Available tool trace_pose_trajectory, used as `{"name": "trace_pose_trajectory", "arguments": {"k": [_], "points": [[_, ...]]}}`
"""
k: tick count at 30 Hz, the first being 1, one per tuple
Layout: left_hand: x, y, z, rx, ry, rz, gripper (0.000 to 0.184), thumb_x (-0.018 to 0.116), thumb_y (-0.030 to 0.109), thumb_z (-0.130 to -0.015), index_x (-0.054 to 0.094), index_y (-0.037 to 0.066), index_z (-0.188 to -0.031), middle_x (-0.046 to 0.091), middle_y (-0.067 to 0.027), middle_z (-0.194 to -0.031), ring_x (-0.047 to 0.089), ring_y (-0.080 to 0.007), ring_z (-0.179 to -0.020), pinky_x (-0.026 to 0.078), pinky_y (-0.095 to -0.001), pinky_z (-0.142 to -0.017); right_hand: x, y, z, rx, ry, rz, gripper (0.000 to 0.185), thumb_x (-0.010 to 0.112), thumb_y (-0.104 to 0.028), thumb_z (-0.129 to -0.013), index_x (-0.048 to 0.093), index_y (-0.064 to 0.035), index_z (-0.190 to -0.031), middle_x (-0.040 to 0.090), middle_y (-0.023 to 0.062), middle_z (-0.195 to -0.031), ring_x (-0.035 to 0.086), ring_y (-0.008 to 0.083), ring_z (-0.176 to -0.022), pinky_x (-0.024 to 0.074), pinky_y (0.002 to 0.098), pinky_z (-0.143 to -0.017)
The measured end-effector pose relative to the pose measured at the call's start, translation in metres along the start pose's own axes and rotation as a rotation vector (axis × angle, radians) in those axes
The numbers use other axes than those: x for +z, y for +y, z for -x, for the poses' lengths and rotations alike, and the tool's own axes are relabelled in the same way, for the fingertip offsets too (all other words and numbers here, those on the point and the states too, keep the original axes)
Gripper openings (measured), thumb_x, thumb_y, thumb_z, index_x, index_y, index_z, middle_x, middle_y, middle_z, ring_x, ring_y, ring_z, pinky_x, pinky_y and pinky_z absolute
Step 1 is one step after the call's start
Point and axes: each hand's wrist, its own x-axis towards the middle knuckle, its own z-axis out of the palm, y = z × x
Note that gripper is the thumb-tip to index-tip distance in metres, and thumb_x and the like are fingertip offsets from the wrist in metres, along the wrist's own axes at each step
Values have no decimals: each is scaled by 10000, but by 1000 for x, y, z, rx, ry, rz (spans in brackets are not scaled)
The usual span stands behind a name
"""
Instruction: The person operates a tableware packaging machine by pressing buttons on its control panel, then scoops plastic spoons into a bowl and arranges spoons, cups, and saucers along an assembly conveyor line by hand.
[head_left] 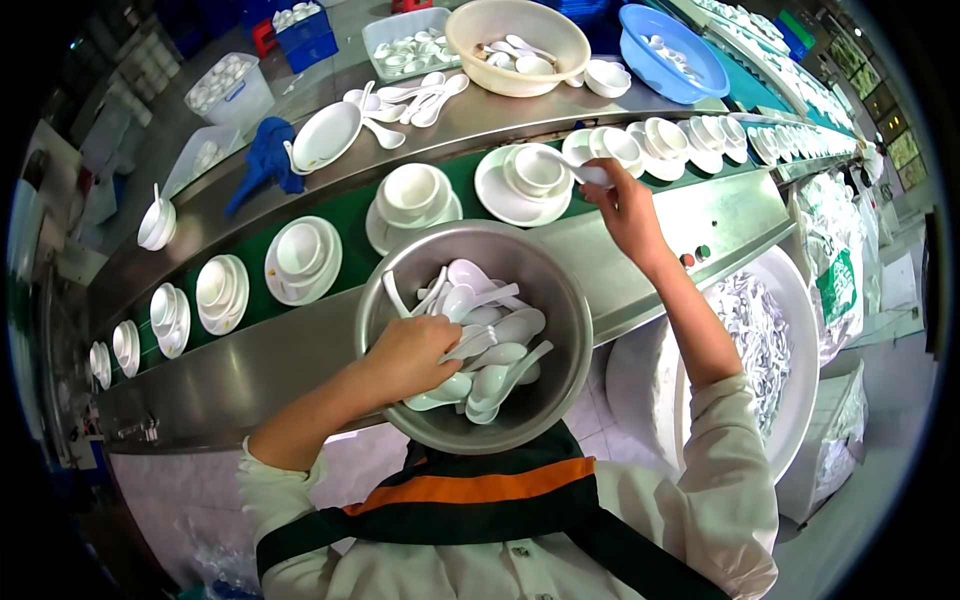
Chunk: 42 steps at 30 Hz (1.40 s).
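Note:
A wide steel bowl (572, 330) full of white soup spoons (490, 385) sits in front of my body, against the edge of the line. My left hand (415, 355) reaches in over its left side, with fingers curled round spoon handles among the pile. Pinched in my right hand (628, 210) is a single white soup spoon (590, 176), held out over the green conveyor. Just left of that spoon stands a stack of small white bowls on a plate (510, 190). Another dish stack (412, 195) is behind the steel bowl, whose rim overlaps it.
Several dish stacks line the green belt (355, 265) on both sides. On the steel shelf behind are a cream basin (520, 25), a blue basin (675, 55), a white oval dish (327, 135) and a blue cloth (268, 160). A large white tub (790, 330) of wrappers stands right.

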Motion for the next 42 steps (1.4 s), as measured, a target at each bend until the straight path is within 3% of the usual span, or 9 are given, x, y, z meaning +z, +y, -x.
{"name": "trace_pose_trajectory", "arguments": {"k": [2,5,10,17,24,33,36,40,42], "points": [[-10,2,-3,-71,-19,230,172,590,178,-716,536,15,-729,567,-155,-692,573,-330,-680,451,-410,-607,21,60,-3,98,11,7,218,546,-53,-805,508,-22,-1018,602,165,-842,596,326,-712,475,360,-620],[-21,9,-18,-83,33,395,128,589,128,-730,528,15,-737,529,-128,-605,554,-196,-565,437,-323,-545,40,111,2,82,-46,476,248,551,-133,-814,510,-30,-1036,602,172,-859,594,324,-756,480,373,-646],[-36,-1,-26,-211,36,892,45,546,70,-802,539,27,-811,592,-43,-733,506,-62,-637,414,-233,-577,26,17,-5,-312,18,427,263,583,-198,-789,554,-46,-1002,609,142,-827,588,302,-762,477,379,-666],[-74,-53,-47,-220,545,1099,184,515,123,-859,516,13,-1006,566,-34,-724,503,-61,-547,405,-178,-474,42,-70,58,-536,-792,354,159,565,-208,-786,592,-56,-822,613,106,-775,607,271,-674,487,364,-585],[-35,-152,-49,-610,599,649,133,520,108,-820,517,-8,-753,523,-43,-570,452,-93,-373,293,-220,-292,43,-62,63,-520,-753,361,142,584,-183,-712,590,-48,-758,607,105,-750,621,239,-632,485,330,-520],[-23,-173,-26,-816,594,153,246,572,207,-788,586,-36,-828,618,-182,-693,612,-289,-538,488,-357,-514,39,-71,50,-560,-729,414,114,583,-161,-714,585,-65,-774,609,95,-750,613,247,-625,487,343,-548],[-47,-134,-1,-567,812,43,213,601,207,-787,590,20,-889,624,-152,-737,617,-274,-683,465,-351,-599,6,-67,21,-271,-463,57,93,583,-165,-740,596,-75,-759,609,98,-719,604,257,-625,478,342,-569],[-53,-15,-4,-353,511,237,174,602,185,-781,596,34,-865,605,-130,-763,603,-265,-711,463,-348,-633,4,-38,0,-48,-448,122,110,602,-182,-750,617,-77,-780,619,111,-748,605,265,-672,475,337,-600],[-22,-2,-10,-35,355,-99,179,648,178,-732,597,52,-849,579,-117,-760,579,-267,-692,457,-347,-626,13,-39,-1,-155,-391,70,130,598,-196,-764,614,-69,-783,623,98,-746,608,259,-658,479,325,-600]]}}
